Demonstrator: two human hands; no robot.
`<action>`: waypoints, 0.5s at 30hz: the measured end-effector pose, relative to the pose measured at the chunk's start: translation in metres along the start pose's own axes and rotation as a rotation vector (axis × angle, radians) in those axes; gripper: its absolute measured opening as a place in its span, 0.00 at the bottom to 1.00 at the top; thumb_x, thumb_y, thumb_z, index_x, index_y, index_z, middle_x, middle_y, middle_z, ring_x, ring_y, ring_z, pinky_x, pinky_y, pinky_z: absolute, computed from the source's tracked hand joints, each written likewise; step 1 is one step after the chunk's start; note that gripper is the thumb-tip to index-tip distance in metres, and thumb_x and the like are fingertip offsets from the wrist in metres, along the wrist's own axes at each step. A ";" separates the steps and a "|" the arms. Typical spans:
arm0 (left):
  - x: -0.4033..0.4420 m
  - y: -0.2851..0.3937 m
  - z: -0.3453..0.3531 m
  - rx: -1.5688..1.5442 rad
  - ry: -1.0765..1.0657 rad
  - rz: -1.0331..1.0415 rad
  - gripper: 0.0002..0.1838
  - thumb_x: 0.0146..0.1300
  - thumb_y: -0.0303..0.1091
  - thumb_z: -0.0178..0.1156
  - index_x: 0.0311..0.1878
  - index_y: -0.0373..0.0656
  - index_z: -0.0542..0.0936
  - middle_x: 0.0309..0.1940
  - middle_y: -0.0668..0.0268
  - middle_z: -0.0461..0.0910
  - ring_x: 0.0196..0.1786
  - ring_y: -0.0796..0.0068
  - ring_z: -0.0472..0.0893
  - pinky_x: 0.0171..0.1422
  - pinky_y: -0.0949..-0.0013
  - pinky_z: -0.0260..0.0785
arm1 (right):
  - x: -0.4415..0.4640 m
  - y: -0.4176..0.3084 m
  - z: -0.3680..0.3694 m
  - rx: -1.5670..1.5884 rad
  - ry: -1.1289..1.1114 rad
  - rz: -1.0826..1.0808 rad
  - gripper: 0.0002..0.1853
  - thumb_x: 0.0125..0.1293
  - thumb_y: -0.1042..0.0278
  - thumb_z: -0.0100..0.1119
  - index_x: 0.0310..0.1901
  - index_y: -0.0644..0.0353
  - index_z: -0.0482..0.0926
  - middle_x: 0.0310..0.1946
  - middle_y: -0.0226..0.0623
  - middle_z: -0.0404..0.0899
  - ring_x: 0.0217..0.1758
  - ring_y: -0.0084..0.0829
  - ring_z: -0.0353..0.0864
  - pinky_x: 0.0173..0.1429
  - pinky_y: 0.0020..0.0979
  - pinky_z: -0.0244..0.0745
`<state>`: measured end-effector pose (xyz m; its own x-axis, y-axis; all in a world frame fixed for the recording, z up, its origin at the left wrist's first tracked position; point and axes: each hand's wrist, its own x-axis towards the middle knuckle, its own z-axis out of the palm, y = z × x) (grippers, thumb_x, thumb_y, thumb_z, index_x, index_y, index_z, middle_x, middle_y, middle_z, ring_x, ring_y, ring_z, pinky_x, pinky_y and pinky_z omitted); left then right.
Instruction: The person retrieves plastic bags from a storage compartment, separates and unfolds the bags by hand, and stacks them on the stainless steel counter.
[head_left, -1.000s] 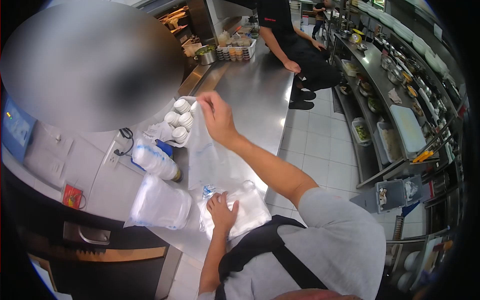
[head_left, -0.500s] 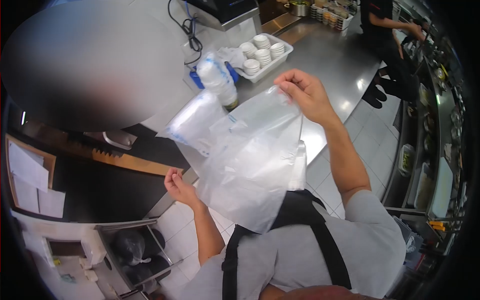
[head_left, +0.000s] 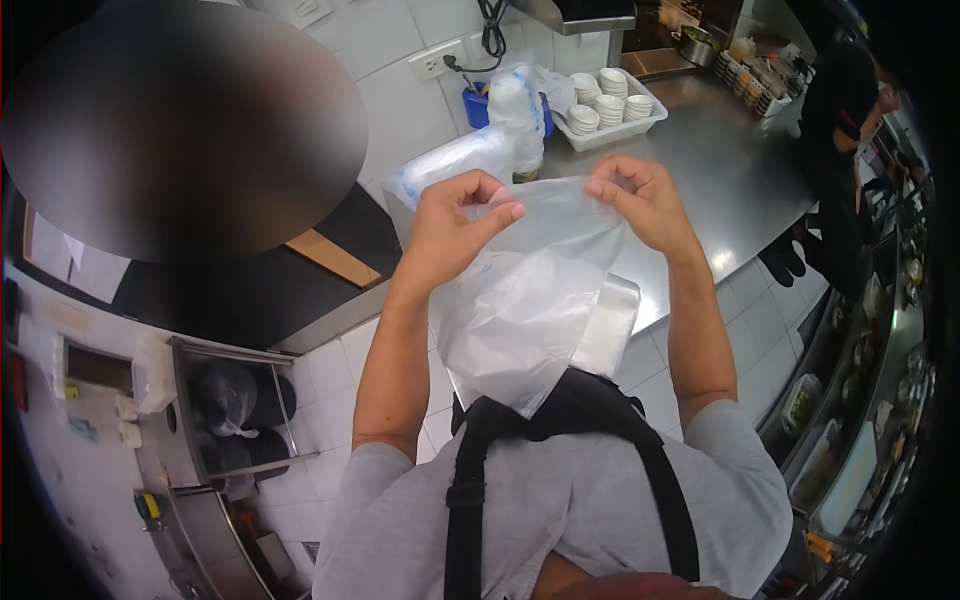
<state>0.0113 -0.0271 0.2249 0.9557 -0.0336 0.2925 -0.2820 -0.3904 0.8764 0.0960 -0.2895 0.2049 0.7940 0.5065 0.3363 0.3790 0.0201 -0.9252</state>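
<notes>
A clear plastic bag [head_left: 530,310] hangs by its top edge between my two hands, in front of my chest. My left hand [head_left: 462,222] pinches the edge on the left side, and my right hand [head_left: 638,200] pinches it on the right. Behind the bag, near the counter's front edge, lies a stack of white bags [head_left: 607,325], partly covered. Just beyond my left hand is a wrapped plastic package [head_left: 450,165], beside a tall wrapped stack of cups [head_left: 517,115].
A white tray [head_left: 640,125] of small stacked cups stands on the steel counter [head_left: 700,165]. A person in dark clothes [head_left: 840,130] is at the right, near shelves. Sauce containers [head_left: 755,85] stand at the counter's far end. Black bins [head_left: 225,400] are at the lower left.
The bag was lifted off the stack by my right hand. My left hand, free of the bag half a second ago, has come up and taken its edge. The view has swung round.
</notes>
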 end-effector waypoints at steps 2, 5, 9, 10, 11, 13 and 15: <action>0.002 -0.003 0.001 -0.069 -0.032 -0.030 0.09 0.66 0.35 0.72 0.38 0.39 0.85 0.28 0.74 0.81 0.32 0.86 0.75 0.40 0.77 0.68 | 0.002 0.004 0.002 -0.040 0.045 -0.128 0.05 0.70 0.72 0.68 0.39 0.63 0.83 0.32 0.24 0.81 0.37 0.16 0.77 0.43 0.21 0.73; 0.001 0.001 0.001 -0.078 -0.038 -0.093 0.09 0.68 0.35 0.70 0.42 0.39 0.87 0.27 0.77 0.79 0.29 0.90 0.72 0.35 0.80 0.64 | 0.001 0.004 0.011 0.055 0.107 -0.050 0.06 0.72 0.70 0.66 0.38 0.63 0.84 0.30 0.24 0.81 0.33 0.16 0.77 0.40 0.21 0.72; -0.006 0.004 0.004 -0.139 -0.107 -0.187 0.12 0.69 0.34 0.70 0.52 0.40 0.86 0.24 0.80 0.75 0.25 0.91 0.67 0.31 0.80 0.57 | -0.003 0.017 0.018 0.188 0.140 0.078 0.08 0.71 0.68 0.68 0.35 0.62 0.84 0.30 0.25 0.81 0.30 0.15 0.76 0.35 0.21 0.71; -0.009 0.004 0.003 -0.150 -0.140 -0.231 0.14 0.69 0.33 0.70 0.54 0.40 0.86 0.22 0.80 0.73 0.24 0.92 0.65 0.30 0.80 0.55 | -0.006 0.018 0.020 0.161 0.152 0.131 0.08 0.71 0.68 0.68 0.35 0.62 0.84 0.30 0.25 0.81 0.29 0.14 0.75 0.34 0.21 0.71; -0.013 -0.001 0.005 -0.184 -0.156 -0.215 0.13 0.69 0.33 0.70 0.53 0.40 0.86 0.24 0.79 0.75 0.26 0.92 0.66 0.30 0.80 0.57 | -0.009 0.019 0.021 0.133 0.165 0.182 0.09 0.71 0.67 0.69 0.35 0.62 0.84 0.30 0.25 0.81 0.29 0.14 0.75 0.33 0.20 0.70; -0.020 -0.016 0.009 -0.248 -0.189 -0.179 0.11 0.68 0.31 0.71 0.51 0.40 0.87 0.27 0.78 0.80 0.28 0.92 0.70 0.31 0.81 0.60 | -0.014 0.024 0.028 0.168 0.172 0.161 0.09 0.71 0.67 0.69 0.34 0.61 0.83 0.28 0.24 0.80 0.30 0.16 0.76 0.35 0.21 0.71; -0.025 -0.024 0.011 -0.219 -0.171 -0.217 0.09 0.67 0.32 0.72 0.46 0.41 0.87 0.20 0.81 0.73 0.22 0.92 0.65 0.27 0.80 0.55 | -0.013 0.035 0.034 0.220 0.163 0.038 0.09 0.71 0.67 0.68 0.33 0.60 0.81 0.26 0.24 0.79 0.31 0.18 0.76 0.37 0.21 0.71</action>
<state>-0.0046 -0.0268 0.1925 0.9904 -0.1326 0.0385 -0.0648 -0.1997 0.9777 0.0833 -0.2660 0.1623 0.8786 0.3654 0.3075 0.2489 0.1991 -0.9478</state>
